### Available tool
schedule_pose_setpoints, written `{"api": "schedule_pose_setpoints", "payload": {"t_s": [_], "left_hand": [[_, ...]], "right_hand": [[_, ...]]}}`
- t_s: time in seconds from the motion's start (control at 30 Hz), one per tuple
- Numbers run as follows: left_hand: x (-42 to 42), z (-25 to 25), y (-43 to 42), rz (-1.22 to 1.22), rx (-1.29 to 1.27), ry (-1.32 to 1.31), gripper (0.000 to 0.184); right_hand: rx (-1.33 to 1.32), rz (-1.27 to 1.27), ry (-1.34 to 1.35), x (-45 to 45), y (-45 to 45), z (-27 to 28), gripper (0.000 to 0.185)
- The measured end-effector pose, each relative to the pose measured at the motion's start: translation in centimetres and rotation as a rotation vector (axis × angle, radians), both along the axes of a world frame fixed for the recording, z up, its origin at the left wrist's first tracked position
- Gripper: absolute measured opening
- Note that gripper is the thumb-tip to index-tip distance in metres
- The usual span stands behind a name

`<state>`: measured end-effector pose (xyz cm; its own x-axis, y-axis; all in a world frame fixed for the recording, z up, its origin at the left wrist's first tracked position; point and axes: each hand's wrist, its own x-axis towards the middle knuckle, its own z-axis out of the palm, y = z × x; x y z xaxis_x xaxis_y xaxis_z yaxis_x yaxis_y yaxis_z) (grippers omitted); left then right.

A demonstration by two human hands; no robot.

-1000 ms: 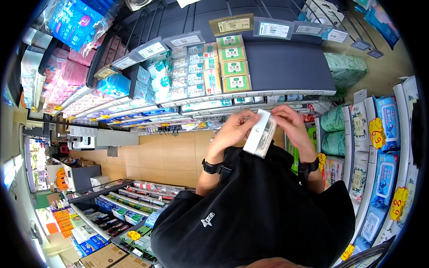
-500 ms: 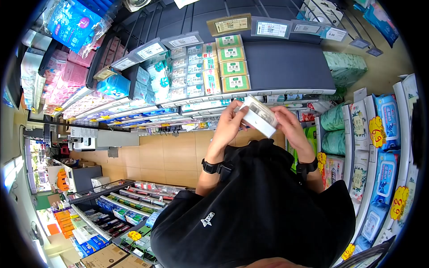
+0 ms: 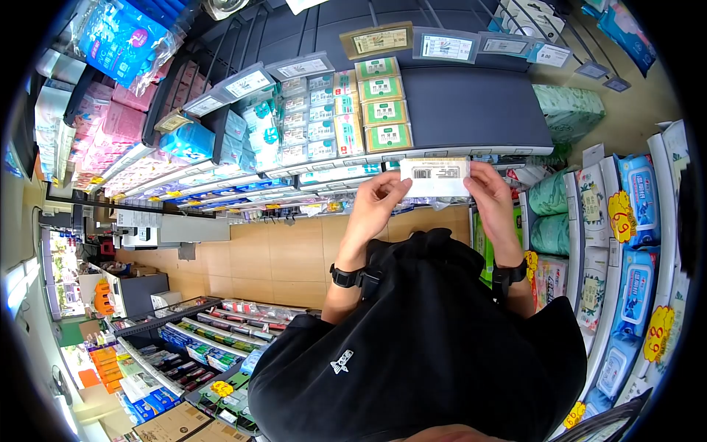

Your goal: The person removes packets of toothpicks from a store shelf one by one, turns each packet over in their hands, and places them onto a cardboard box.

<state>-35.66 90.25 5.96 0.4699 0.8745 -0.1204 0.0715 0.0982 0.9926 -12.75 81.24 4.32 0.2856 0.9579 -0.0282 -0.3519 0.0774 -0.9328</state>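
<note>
A small white box [image 3: 436, 178] with a barcode and printed text facing up is held level between both hands, in front of the shelf edge. My left hand [image 3: 379, 205] pinches its left end between thumb and fingers. At the right end, my right hand [image 3: 492, 202] grips it the same way. Beyond the box, green-and-tan packs [image 3: 389, 113] stand in a column on the dark shelf [image 3: 479, 110], beside rows of small white-and-blue packs [image 3: 322, 125].
Price tags [image 3: 445, 46] hang on hooks above the shelf. Blue wipe packs [image 3: 635, 295] and green packages [image 3: 549, 215] fill the right shelves. Pink packs [image 3: 114, 129] are at the left. A lower rack [image 3: 213, 331] stands at the lower left, near tiled floor [image 3: 272, 254].
The box has turned from a slant to level, and its barcode side now shows. Both hands have shifted with it, and my right hand has closed on its right end.
</note>
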Motion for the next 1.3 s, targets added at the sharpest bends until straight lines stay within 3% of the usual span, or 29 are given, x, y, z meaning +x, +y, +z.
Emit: {"api": "schedule_pose_setpoints", "payload": {"t_s": [0.37, 0.7, 1.0, 1.17, 1.3], "left_hand": [[-0.2, -0.3, -0.1, 0.012, 0.057, 0.070, 0.024], [-0.3, -0.2, 0.1, 0.048, 0.042, 0.089, 0.025], [-0.3, 1.5, 0.0, -0.008, -0.114, 0.137, 0.027], [-0.2, 0.9, 0.2, -0.046, -0.074, 0.036, 0.022], [-0.2, 0.5, 0.2, -0.049, -0.017, -0.019, 0.025]], "right_hand": [[-0.078, -0.098, -0.129, 0.3, -0.2, -0.1, 0.028], [-0.064, -0.115, -0.066, 0.3, -0.2, -0.4, 0.024], [0.001, -0.136, -0.095, 0.6, -0.1, -0.6, 0.018], [-0.126, -0.135, -0.042, 0.5, -0.4, -0.1, 0.017], [-0.030, -0.119, -0.057, 0.4, -0.2, 0.0, 0.015]]}}
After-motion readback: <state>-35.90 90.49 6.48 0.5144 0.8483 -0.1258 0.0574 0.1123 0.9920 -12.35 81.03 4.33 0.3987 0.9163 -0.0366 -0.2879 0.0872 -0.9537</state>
